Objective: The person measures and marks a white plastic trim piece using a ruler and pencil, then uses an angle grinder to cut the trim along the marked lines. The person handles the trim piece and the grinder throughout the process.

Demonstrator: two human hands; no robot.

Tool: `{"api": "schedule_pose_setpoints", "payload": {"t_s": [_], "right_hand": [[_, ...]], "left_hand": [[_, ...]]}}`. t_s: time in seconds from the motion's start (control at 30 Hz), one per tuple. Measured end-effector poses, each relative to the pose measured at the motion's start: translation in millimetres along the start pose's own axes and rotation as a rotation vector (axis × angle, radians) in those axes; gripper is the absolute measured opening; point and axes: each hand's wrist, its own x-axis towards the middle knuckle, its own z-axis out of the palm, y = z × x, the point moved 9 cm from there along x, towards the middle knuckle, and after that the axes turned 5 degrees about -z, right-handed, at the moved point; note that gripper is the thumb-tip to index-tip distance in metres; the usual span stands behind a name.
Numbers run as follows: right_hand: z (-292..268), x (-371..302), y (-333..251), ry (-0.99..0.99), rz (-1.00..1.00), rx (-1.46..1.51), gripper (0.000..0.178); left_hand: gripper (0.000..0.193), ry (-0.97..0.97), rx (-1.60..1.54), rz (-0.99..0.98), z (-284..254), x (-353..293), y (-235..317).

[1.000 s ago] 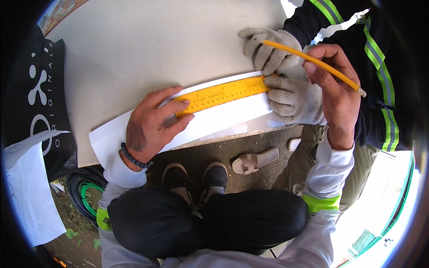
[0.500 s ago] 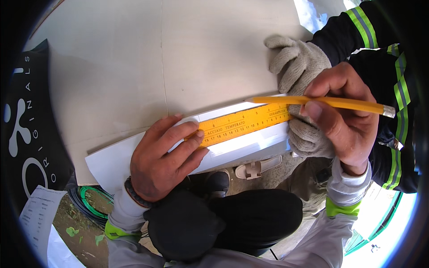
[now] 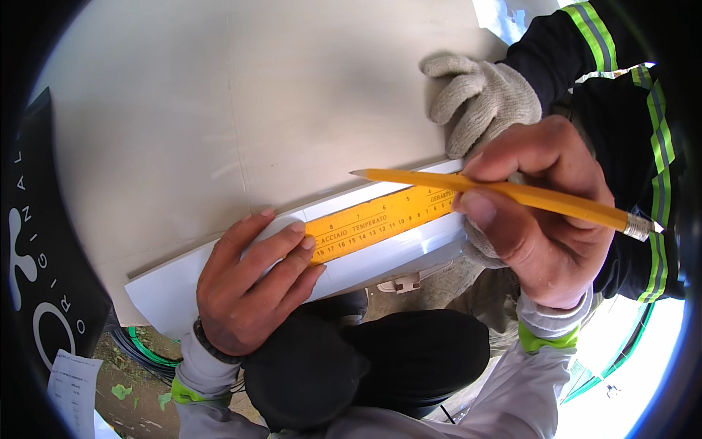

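— State of your left hand?
— My left hand (image 3: 252, 289) lies palm down, partly open, fingers slightly bent. Its fingertips rest on the left end of a flat yellow ruler (image 3: 380, 225) with black scales.

— Location of the ruler?
— It lies on a long white sheet (image 3: 170, 294), slanting from near left to far right along the near edge of a pale, smooth tabletop (image 3: 153, 154).

— State of your right hand?
— My right hand (image 3: 548, 219) is closed in a pinch, thumb and forefinger gripping a slim yellow pencil (image 3: 530, 195). The point faces left, over the sheet's far edge; I cannot tell whether it touches.

— Adjacent items?
— A co-worker's grey knitted glove (image 3: 493, 99) is just beyond my right hand. A black panel with white markings (image 3: 77, 256) stands far left.
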Motion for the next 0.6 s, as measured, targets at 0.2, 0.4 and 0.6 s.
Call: {"api": "schedule_pose_setpoints", "payload": {"t_s": [0.2, 0.4, 0.6], "right_hand": [[-22.2, -15.7, 6.5, 0.103, 0.037, -0.006, 0.02], [-30.1, -19.0, 7.3, 0.112, 0.013, -0.016, 0.019], [-11.7, -16.7, 9.3, 0.078, 0.11, -0.011, 0.021]], "left_hand": [[0.034, -0.022, 0.0, -0.008, -0.7, 0.8, 0.0], [0.035, -0.038, -0.014, -0.015, 0.3, 1.6, -1.1], [0.035, -0.031, -0.024, -0.002, -1.3, -0.4, -1.6]]}}
